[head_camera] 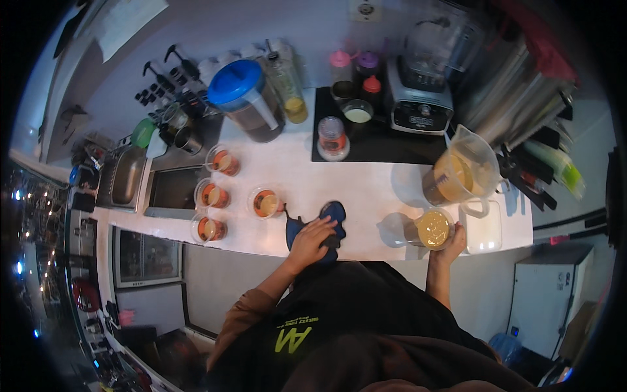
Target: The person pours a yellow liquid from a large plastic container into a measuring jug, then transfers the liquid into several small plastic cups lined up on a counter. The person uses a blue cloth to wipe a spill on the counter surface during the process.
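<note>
My left hand (312,240) lies on a crumpled dark blue cloth (336,211) near the front edge of the white counter (372,196), its fingers curled over the fabric. To the right, my right hand (454,245) grips a clear spouted jug (434,229) full of a creamy yellow liquid. A large clear plastic pitcher (463,169) with similar liquid stands just behind it. Left of the cloth is a clear plastic cup (266,203) with orange print. Three more such cups, a rear one (224,161), a middle one (212,194) and a front one (209,229), form a row.
At the back stand a blue-lidded pitcher (250,103), a glass bottle (293,98) and a blender (421,98). A black mat (387,147) bears squeeze bottles and stacked cups (332,137). A sink (125,176) lies left; a white tray (485,228) lies right.
</note>
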`<action>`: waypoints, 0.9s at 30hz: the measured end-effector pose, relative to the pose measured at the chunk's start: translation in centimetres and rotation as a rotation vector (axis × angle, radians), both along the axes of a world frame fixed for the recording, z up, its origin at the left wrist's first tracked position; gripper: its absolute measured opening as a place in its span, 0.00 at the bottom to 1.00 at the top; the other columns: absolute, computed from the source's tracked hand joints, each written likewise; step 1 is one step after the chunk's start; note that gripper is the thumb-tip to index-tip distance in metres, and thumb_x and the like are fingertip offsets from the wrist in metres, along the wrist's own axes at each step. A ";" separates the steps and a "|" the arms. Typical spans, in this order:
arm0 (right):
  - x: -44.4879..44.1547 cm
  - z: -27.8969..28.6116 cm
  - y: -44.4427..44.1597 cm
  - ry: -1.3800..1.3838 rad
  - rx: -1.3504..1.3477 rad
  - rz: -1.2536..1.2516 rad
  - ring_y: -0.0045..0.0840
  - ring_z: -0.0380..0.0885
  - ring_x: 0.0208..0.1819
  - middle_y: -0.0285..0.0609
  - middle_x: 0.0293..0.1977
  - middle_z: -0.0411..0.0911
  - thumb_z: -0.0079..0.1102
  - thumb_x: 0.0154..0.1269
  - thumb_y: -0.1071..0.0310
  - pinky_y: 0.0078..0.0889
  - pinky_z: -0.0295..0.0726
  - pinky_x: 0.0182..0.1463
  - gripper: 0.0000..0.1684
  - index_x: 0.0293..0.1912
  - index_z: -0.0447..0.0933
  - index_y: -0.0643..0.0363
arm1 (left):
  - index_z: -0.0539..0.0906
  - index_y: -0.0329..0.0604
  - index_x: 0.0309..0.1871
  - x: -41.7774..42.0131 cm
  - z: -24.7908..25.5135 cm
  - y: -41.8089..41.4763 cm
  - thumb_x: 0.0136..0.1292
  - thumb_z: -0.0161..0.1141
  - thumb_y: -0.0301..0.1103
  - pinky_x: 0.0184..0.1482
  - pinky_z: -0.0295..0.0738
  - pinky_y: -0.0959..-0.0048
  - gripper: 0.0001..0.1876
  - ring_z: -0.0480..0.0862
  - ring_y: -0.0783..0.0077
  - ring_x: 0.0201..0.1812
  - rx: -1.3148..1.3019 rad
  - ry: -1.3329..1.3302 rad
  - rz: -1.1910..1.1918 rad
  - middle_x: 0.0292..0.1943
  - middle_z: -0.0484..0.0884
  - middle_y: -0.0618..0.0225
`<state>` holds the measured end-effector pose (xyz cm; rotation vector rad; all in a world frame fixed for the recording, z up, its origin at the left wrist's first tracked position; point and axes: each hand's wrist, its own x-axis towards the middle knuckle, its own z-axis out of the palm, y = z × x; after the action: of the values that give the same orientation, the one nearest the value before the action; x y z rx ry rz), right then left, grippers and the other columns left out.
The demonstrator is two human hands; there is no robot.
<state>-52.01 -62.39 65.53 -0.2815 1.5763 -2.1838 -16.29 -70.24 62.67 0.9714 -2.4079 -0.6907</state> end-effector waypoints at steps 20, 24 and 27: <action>1.4 -0.1 -4.6 -0.054 -0.007 0.067 0.28 0.78 0.45 0.42 0.40 0.74 0.47 0.72 0.62 0.33 0.78 0.49 0.14 0.43 0.73 0.64 | 0.70 0.30 0.62 -1.2 -2.7 -18.7 0.56 0.59 0.46 0.77 0.45 0.55 0.35 0.56 0.48 0.76 -0.166 -0.170 1.020 0.73 0.63 0.47; 2.4 1.1 -5.5 -0.066 -0.051 0.079 0.27 0.78 0.44 0.43 0.40 0.76 0.46 0.73 0.63 0.31 0.79 0.48 0.14 0.41 0.72 0.65 | 0.72 0.31 0.58 -1.6 -3.2 -17.4 0.54 0.59 0.41 0.73 0.54 0.54 0.30 0.64 0.49 0.71 -0.329 -0.065 0.925 0.66 0.71 0.50; 2.0 0.3 -5.8 -0.028 -0.046 0.081 0.28 0.79 0.44 0.43 0.41 0.77 0.46 0.74 0.62 0.31 0.79 0.48 0.14 0.42 0.73 0.65 | 0.72 0.28 0.55 -3.2 -2.5 -13.9 0.52 0.60 0.41 0.70 0.58 0.52 0.30 0.68 0.45 0.66 -0.336 -0.038 0.882 0.59 0.74 0.46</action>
<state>-50.04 -68.16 65.88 -0.3213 1.4751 -2.1548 -19.49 -84.17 60.16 1.6918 -1.7439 0.0524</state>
